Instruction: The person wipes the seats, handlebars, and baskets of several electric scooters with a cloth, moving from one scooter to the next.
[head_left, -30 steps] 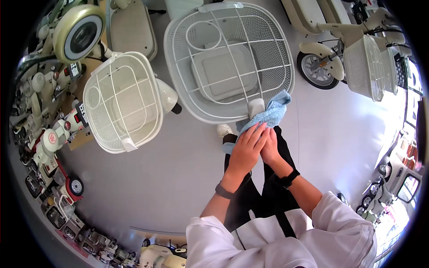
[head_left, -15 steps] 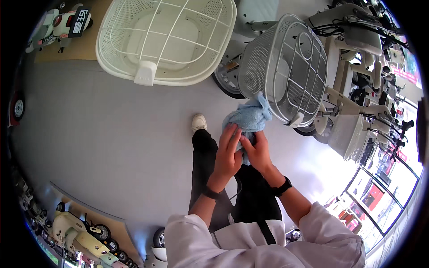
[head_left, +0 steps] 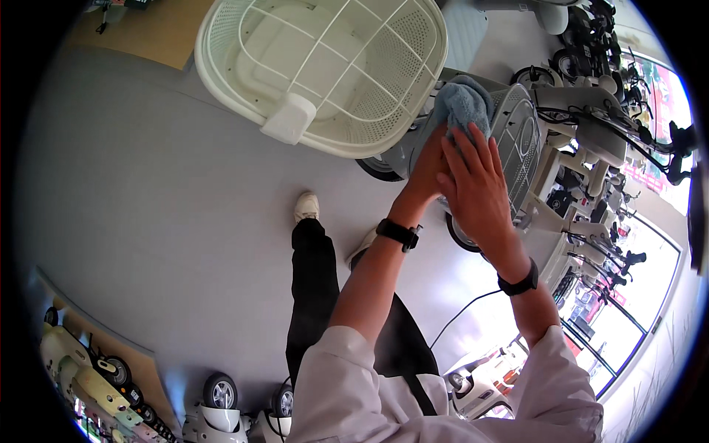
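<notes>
A crumpled blue towel is held out in front of me, in front of the grey mesh basket. My left hand is closed round its lower end; the fingertips are partly hidden. Over it lies my right hand, fingers stretched out and slightly apart, the tips touching the towel and the palm near the left hand. Whether the towel touches the grey basket I cannot tell. To the left of my hands stands a large cream basket with a white wire grid over its top and a white latch at the near rim.
Scooters with handlebars crowd the right side by bright windows. Small wheeled vehicles stand at the lower left, and a wheel shows behind me. A dark cable hangs to the right of my legs. Grey floor spreads left.
Both hands have moved forward and to the right with the towel, towards the grey basket. The right hand's fingers have straightened and now lie over the towel. The view has shifted.
</notes>
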Available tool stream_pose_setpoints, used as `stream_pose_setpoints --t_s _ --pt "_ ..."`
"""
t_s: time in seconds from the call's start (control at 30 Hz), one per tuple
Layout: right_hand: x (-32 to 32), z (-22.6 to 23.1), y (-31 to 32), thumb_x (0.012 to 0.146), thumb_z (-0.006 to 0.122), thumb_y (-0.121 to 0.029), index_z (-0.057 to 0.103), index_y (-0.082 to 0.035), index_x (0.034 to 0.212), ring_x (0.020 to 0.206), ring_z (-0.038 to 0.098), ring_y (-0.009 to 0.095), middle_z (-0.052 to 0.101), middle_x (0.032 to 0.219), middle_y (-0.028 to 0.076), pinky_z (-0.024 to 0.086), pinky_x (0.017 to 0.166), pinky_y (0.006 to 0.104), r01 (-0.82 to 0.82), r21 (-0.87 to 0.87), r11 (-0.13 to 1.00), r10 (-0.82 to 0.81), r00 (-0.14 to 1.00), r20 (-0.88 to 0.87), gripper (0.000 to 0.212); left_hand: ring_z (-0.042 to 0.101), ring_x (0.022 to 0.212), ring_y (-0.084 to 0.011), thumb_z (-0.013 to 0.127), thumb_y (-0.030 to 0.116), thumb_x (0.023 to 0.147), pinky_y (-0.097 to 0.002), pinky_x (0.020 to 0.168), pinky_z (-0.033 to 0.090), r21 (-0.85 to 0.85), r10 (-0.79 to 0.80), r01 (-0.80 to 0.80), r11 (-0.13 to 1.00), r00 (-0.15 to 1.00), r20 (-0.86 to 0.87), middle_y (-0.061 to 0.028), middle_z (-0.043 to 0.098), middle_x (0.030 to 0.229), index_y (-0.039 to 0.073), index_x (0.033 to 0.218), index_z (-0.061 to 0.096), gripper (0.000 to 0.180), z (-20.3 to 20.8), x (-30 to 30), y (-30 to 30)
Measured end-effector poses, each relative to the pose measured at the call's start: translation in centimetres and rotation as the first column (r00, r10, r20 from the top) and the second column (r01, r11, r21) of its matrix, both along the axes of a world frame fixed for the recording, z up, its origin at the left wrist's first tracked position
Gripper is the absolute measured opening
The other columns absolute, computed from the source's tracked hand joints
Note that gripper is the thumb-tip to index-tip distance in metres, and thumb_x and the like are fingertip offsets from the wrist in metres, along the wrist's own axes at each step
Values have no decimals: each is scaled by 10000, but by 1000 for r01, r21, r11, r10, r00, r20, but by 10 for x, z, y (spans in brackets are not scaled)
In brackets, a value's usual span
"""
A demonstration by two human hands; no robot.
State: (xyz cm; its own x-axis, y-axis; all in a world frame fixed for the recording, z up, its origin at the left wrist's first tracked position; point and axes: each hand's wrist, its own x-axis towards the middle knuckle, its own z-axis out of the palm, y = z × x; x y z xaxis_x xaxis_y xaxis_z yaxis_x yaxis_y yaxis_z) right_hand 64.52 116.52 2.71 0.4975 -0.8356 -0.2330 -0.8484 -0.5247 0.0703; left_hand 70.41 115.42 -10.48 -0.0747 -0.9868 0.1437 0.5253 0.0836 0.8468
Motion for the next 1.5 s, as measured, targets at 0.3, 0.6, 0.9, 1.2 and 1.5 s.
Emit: stream_pose_setpoints --t_s 0.3,0.6,0.9,1.2,1.5 --pt "-8 -23 -73 923 592 -381 571 -16 1270 1314 442 372 536 1333 172 277 1160 491 64 202 977 -25 981 -191 505 519 1237 -377 439 229 1026 -422 1043 407 321 28 -50 946 997 72 -249 518 1326 -37 1385 407 448 -22 -20 -7" --pt "-19 3 -35 873 645 -285 600 -23 1188 1229 507 368 585 1170 174 374 1106 465 -179 241 954 159 982 99 412 509 1186 -452 449 168 1007 -471 996 418 478 127 -140 867 990 59 -301 508 1287 -70 1344 402 415 12 -23 47" --pt "-59 5 -84 874 595 -163 576 -48 1244 1294 471 382 554 1291 192 394 1091 476 -63 133 989 39 984 175 389 594 940 -486 517 214 948 -526 810 473 461 -1 -161 873 943 332 -275 636 986 -16 1117 546 287 39 -5 -19" --pt "-30 42 -2 647 745 -15 527 -122 1365 1005 578 319 553 1209 133 536 794 413 -47 276 960 -111 841 530 758 655 900 -364 707 150 840 -412 756 535 401 -7 -260 879 832 555 -193 642 1021 -15 1170 566 396 96 50 81" --pt "72 56 3 641 727 -70 645 -51 1208 1196 512 462 446 1399 237 457 988 503 4 78 997 -56 732 679 573 671 863 -291 793 94 700 -352 721 570 -290 477 -438 851 410 777 -126 674 1047 -4 1123 670 451 151 156 65"
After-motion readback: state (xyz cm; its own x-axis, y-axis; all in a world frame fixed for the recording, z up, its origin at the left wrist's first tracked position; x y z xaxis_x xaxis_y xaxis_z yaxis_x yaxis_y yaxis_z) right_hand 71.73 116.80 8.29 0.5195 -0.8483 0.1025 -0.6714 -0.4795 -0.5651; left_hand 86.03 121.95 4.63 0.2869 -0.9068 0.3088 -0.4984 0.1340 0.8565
